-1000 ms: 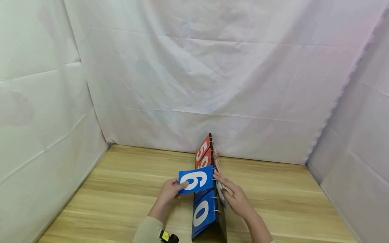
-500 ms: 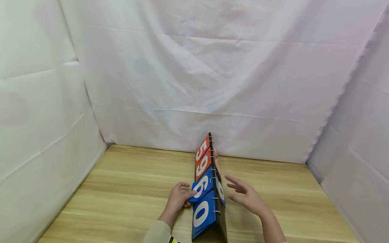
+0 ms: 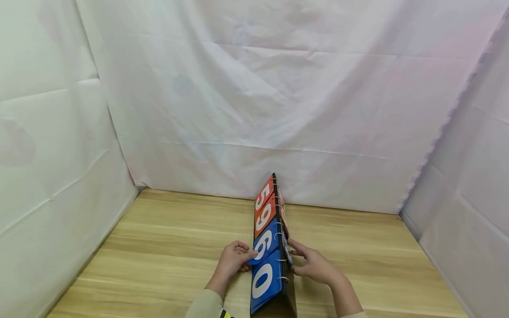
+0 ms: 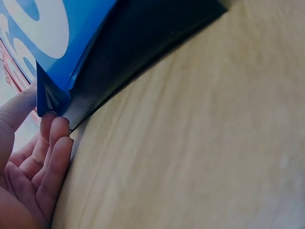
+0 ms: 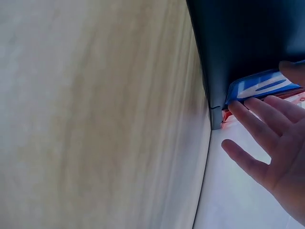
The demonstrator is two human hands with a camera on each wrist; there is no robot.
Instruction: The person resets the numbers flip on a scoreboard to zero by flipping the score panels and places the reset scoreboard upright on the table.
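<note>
While both hands sit on the flip scoreboard (image 3: pixel 270 247), the blue 6 card (image 3: pixel 265 244) already hangs down flat against its face, so as far as I can judge this flip is basically done. What's left looks like letting go, or picking another card off the stack on the far side.

Left hand (image 3: pixel 232 261): thumb on the outer edge of the 6 card, other fingers loosely curled beside it; the left wrist view shows the fingers (image 4: pixel 45 162) lying together at the card's corner against the black base panel (image 4: pixel 143 52). It reads as a light pinch, not a firm one.

Right hand (image 3: pixel 316 266): fingers straight and slightly spread, tips resting on the edges of the flipped-over cards (image 5: pixel 259 88) on the scoreboard's right side (the right wrist view shows blue and red card edges under the fingertips (image 5: pixel 248 117)). Nothing gripped.

Scoreboard stands tent-style on the wooden table (image 3: pixel 167 238), roughly centre, end-on to the person, white sheeting (image 3: pixel 254 97) behind.

Readable: white digits, far to near, 5 and 9 on red cards (image 3: pixel 264 205), 6 and 0 on blue. No brand or other text legible.
</note>
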